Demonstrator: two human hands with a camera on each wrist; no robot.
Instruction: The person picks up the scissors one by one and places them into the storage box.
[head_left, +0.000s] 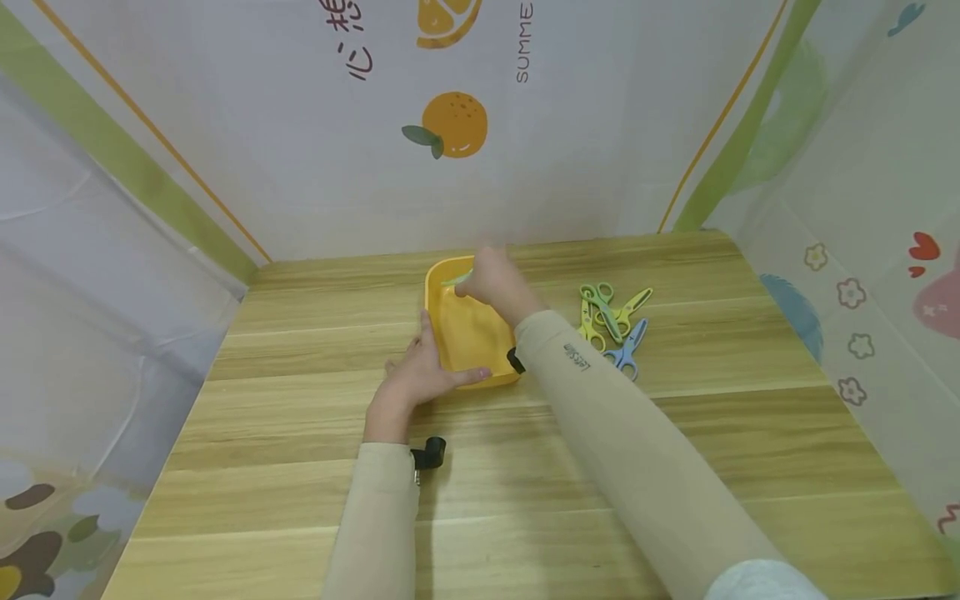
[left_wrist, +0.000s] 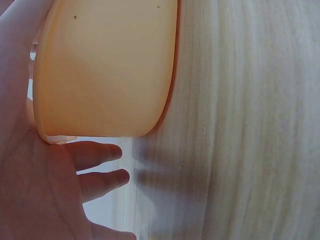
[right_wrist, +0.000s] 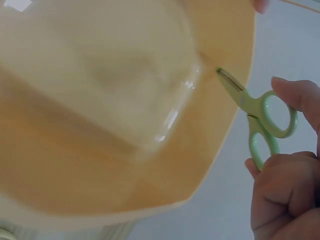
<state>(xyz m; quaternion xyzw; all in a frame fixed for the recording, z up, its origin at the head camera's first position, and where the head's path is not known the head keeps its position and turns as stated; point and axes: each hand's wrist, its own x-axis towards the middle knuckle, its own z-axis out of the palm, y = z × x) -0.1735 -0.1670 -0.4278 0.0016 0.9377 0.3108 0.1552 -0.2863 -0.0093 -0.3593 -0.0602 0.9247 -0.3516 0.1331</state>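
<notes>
A yellow-orange plastic tray [head_left: 472, 337] stands on the wooden table. Around its near-left corner lies my left hand [head_left: 412, 375], the thumb along the near rim and straight fingers by the left wall. In the left wrist view several fingertips stick out past the tray wall [left_wrist: 107, 70]. Over the tray's far end, my right hand [head_left: 495, 279] pinches light green scissors [right_wrist: 250, 104] by the handle loops. Their blades point toward the tray's inside and look closed. The head view shows only a small part of these scissors beside the right hand.
Right of the tray lies a loose pile of children's scissors: green scissors [head_left: 613, 325] on top, yellow ones [head_left: 636, 302] around them and blue scissors [head_left: 633, 337] nearest me. Printed curtains [head_left: 600, 125] hang behind the wooden table [head_left: 300, 358] and at its sides.
</notes>
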